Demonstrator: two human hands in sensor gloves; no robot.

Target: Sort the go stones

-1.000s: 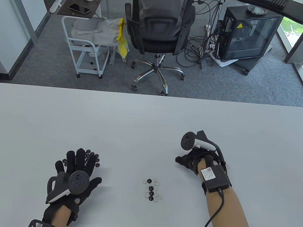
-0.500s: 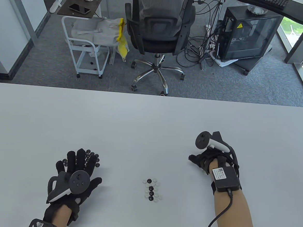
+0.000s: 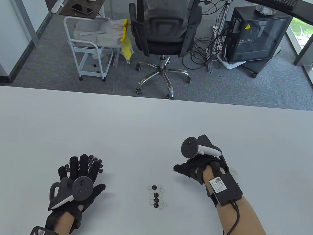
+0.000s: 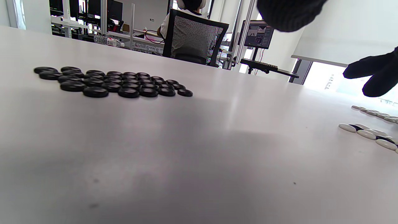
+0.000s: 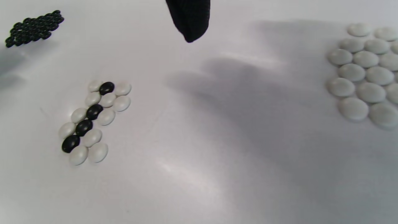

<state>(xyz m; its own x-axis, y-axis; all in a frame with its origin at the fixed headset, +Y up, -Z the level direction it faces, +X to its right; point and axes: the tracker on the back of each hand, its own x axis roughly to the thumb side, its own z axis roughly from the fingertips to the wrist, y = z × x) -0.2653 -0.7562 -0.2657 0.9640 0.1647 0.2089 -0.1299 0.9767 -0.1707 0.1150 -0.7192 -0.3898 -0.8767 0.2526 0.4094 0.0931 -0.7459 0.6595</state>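
The mixed stones [image 3: 157, 196] lay in a small bunch in the middle of the counter [image 3: 145, 127], near the front edge. Four black ones ran in a line with white ones packed tight on both sides. I judged them small, hard, smooth and light, so they would slip and skid if I pushed wrong. Because they touched each other, I thought the best hold was a thumb-and-finger pinch across the round edge of a stone on the outside of the bunch.

The black pile [image 4: 108, 82] sat well to the left, partly under my left hand [image 3: 78, 183]. That hand rested flat, its grip spread apart and holding nothing. The white pile [image 5: 363, 74] sat off to the right. My right hand [image 3: 195, 168] hovered between the white pile and the mixed stones. Its fingers were loosely bent, and I could not tell if its grip held a stone.
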